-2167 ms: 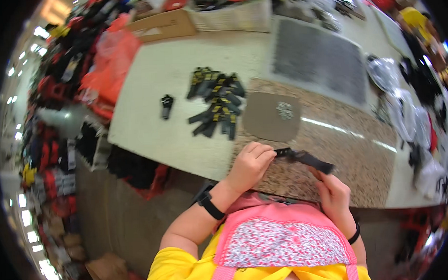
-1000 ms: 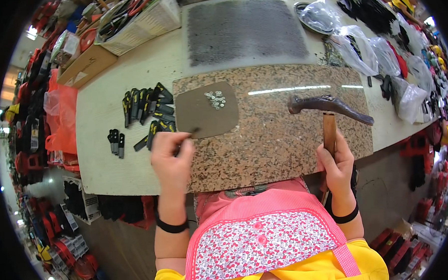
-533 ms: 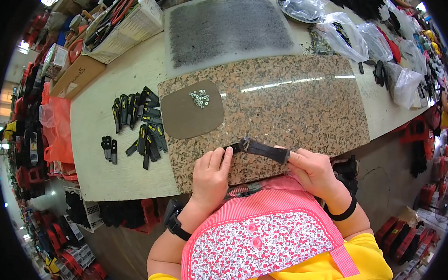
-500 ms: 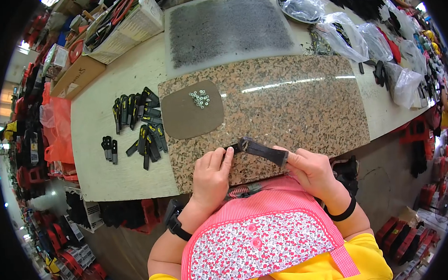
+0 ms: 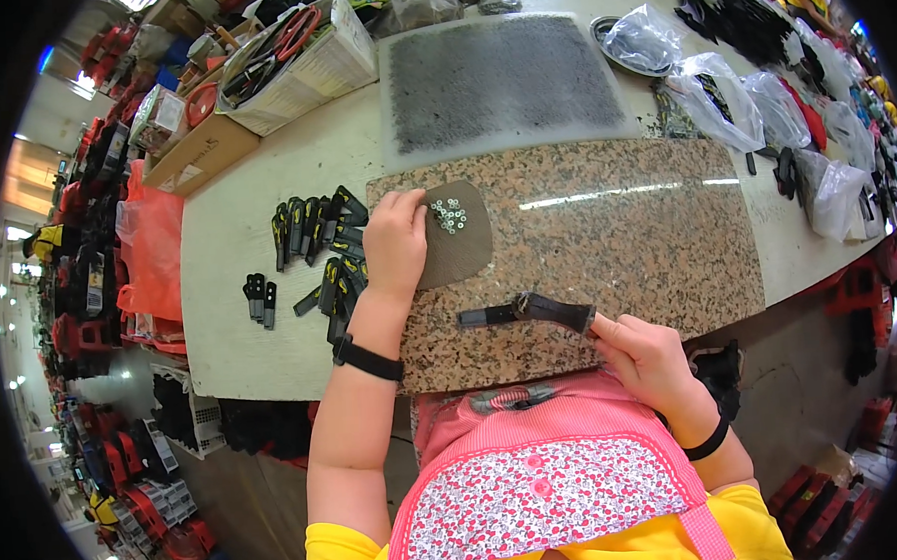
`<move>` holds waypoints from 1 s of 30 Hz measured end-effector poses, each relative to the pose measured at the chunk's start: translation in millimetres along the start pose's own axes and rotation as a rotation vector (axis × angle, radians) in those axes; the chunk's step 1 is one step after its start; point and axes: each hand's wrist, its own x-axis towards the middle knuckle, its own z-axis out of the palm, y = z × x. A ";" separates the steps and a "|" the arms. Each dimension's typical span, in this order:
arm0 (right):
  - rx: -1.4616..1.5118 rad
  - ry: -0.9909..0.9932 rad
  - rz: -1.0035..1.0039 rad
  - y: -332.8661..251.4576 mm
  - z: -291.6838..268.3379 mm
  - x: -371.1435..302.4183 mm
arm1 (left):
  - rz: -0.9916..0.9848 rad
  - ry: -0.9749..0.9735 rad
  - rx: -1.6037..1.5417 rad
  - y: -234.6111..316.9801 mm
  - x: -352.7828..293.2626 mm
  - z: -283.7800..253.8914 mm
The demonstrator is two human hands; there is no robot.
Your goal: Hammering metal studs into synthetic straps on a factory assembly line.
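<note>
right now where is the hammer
In the head view, the hammer is in the right hand, just right of the picture's centre, over the near part of the granite slab; a short black strap is just left of its head.

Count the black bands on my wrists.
2: one band around the wrist below the left hand, another band around the wrist below the right hand. None appears hidden.

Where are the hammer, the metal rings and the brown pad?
Hammer (image 5: 554,312): head view, on the middle of its dark head.
Metal rings (image 5: 451,217): head view, on the middle of the cluster.
Brown pad (image 5: 460,257): head view, on its bare lower surface.
</note>
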 end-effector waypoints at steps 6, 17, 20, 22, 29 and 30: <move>0.006 0.003 0.000 1.8 -1.8 0.2 | 0.133 -0.101 0.202 -3.4 7.6 4.5; 0.036 0.002 0.024 3.5 3.2 -3.5 | 0.119 -0.255 -0.111 46.9 -12.0 -20.3; 0.031 0.020 0.005 4.4 4.5 -6.4 | 0.125 -0.336 -0.351 75.1 -54.8 -26.3; 0.037 0.023 -0.002 4.8 4.5 -5.1 | 0.161 -0.311 -0.341 73.4 -72.0 -18.9; 0.042 0.023 -0.004 6.1 4.3 -5.0 | 0.205 -0.271 -0.239 74.9 -80.9 -12.9; 0.041 0.024 -0.002 5.9 4.2 -5.1 | 0.252 -0.296 -0.169 75.8 -82.1 -13.6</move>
